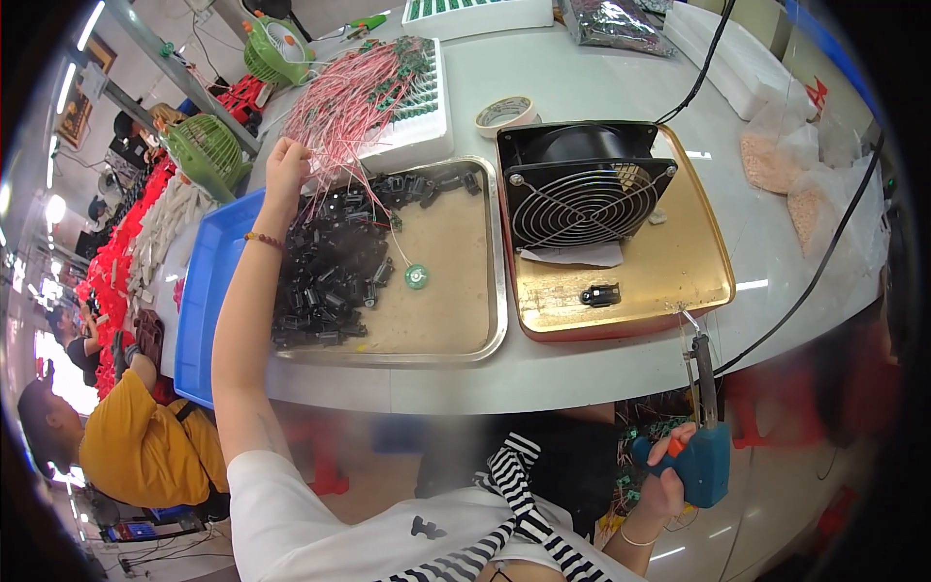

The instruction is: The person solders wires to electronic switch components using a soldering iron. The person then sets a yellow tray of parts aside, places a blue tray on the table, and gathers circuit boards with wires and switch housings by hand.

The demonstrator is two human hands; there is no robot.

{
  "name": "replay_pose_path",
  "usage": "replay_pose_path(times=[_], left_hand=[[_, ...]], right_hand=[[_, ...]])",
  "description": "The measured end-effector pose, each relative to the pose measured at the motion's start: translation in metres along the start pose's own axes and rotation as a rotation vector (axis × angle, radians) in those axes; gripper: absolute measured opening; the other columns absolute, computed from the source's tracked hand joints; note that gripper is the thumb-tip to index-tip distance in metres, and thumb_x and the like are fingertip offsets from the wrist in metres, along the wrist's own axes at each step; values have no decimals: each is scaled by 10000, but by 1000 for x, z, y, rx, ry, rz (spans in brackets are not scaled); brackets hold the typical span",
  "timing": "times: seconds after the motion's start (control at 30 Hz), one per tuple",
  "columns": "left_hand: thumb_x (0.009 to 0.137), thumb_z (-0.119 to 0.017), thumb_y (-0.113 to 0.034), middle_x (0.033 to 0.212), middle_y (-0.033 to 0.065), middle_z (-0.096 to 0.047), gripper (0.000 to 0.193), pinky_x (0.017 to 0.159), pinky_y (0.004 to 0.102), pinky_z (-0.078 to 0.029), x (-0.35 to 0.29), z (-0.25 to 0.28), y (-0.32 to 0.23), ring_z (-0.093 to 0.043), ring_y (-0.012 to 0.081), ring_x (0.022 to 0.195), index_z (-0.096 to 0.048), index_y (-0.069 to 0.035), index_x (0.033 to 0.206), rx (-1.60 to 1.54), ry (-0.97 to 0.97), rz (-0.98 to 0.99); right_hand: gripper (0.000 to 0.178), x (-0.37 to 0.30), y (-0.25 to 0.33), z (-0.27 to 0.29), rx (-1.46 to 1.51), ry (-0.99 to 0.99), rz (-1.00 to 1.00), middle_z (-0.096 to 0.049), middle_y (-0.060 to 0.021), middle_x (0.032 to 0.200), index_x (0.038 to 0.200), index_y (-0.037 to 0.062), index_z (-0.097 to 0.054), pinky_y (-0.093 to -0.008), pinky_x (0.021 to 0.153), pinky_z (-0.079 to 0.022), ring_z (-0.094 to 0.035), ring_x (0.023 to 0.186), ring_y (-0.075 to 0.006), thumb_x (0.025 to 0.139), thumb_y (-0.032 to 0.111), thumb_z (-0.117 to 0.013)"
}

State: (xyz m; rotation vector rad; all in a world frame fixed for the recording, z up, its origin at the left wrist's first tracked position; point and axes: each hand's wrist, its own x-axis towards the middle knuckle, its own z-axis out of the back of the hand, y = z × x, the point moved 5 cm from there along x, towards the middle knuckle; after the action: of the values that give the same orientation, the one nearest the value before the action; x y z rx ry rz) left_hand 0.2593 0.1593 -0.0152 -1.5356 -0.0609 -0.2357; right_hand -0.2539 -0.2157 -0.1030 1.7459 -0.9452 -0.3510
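My left hand (pixel 287 171) is closed at the near-left edge of a bundle of thin pink-red wires (pixel 335 114), pinching some of them. The bundle lies over a white foam tray (pixel 441 102) with green parts in rows. One wire trails down to a small round green board (pixel 416 277) over the metal tray (pixel 497 291). Below the table's front edge at right, my right hand (pixel 661 490) grips a blue soldering gun (pixel 708 466) with an orange trigger. Its tip points up by the corner of a gold tin tray (pixel 718 262), where one black part (pixel 600 295) lies.
Small black housings (pixel 330 276) heap in the metal tray's left half. A black fan (pixel 582 194) stands on the gold tray. Nearby are a blue bin (pixel 208 291), tape roll (pixel 505 114) and black cable (pixel 824 262). A person in yellow (pixel 145 441) sits at left.
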Motion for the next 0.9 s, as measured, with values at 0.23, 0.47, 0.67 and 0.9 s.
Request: replay_pose_path(times=[0.23, 0.47, 0.67, 0.9], left_hand=[[795, -583, -70, 745, -30, -565, 228, 459, 175, -271, -5, 0, -8, -350, 7, 509, -626, -14, 1012, 36, 128, 65], [763, -627, -116, 775, -23, -621, 221, 517, 191, -366, -10, 4, -25, -464, 23, 582, -673, -2, 947, 546, 128, -250], [758, -636, -145, 609, -25, -569, 179, 519, 203, -365, -16, -1, -38, -432, 27, 542, -696, -47, 894, 918, 51, -335], [785, -640, -162, 585, -33, -522, 170, 500, 210, -342, -10, 0, -38, -415, 24, 536, -686, -28, 879, 844, 61, -361]], right_hand=[[499, 0, -1, 1, 17, -6, -12, -477, -175, 1013, 1076, -55, -486, -249, 586, -396, -498, 588, -187, 646, 164, -612], [507, 2, -1, -2, 24, 60, -29, -433, -151, 1035, 1088, -50, -452, -239, 592, -382, -506, 639, -160, 674, 176, -637], [499, 3, 0, -5, 29, 70, -27, -431, -160, 1040, 1083, -53, -449, -245, 604, -384, -501, 636, -163, 675, 170, -630], [502, 1, 0, -3, 27, 65, -24, -429, -159, 1038, 1084, -52, -450, -245, 611, -385, -500, 638, -162, 675, 176, -632]])
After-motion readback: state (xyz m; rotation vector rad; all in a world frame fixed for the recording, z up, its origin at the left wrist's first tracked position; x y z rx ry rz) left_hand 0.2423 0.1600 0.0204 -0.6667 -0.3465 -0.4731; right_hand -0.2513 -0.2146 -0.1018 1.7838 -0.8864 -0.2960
